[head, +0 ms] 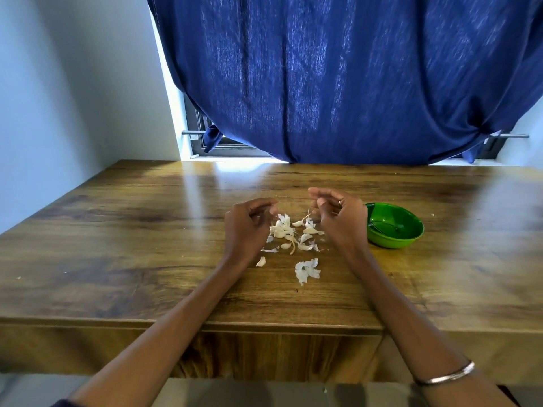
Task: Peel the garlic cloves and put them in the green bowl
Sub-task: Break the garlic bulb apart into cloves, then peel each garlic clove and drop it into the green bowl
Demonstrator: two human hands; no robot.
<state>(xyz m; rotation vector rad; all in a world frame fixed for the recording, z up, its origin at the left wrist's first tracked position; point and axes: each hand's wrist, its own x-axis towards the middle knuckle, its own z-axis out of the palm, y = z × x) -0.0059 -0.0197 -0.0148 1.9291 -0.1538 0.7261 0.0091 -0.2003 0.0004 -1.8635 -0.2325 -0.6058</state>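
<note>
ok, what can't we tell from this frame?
- Head view: whether the right hand holds a clove; its curled fingers hide it.
- Same for the left hand.
- Garlic pile: cloves versus loose skins, too small.
- Green bowl: near side hidden behind the right hand.

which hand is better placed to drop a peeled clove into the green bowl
Right. The right hand sits just beside the green bowl, while the left hand is on the far side of the garlic pile, so it would have to cross over.
</note>
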